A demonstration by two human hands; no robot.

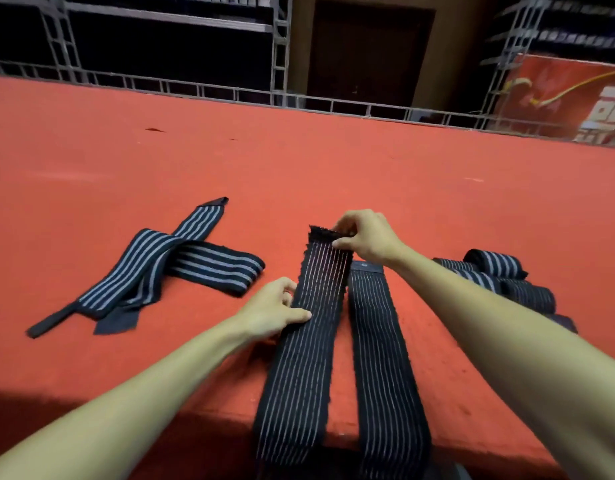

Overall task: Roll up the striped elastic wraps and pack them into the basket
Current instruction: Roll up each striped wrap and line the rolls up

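My right hand [364, 237] pinches the frayed far end of a black ribbed wrap [306, 358] with thin white stripes. My left hand [278, 306] grips its left edge, thumb flat on top, fingers curled. It lies on the red felt table [299, 168], draped over the near edge, a second wrap [378, 341] just beside it. Rolled wraps [500, 271] sit to the right, broad-striped loose wraps [167, 265] to the left. I cannot read the white writing on the red banner [576, 98].

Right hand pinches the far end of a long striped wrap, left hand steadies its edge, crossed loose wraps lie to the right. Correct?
Not quite. In the head view the crossed loose wraps lie to the left of the long striped wrap; the rest stands.
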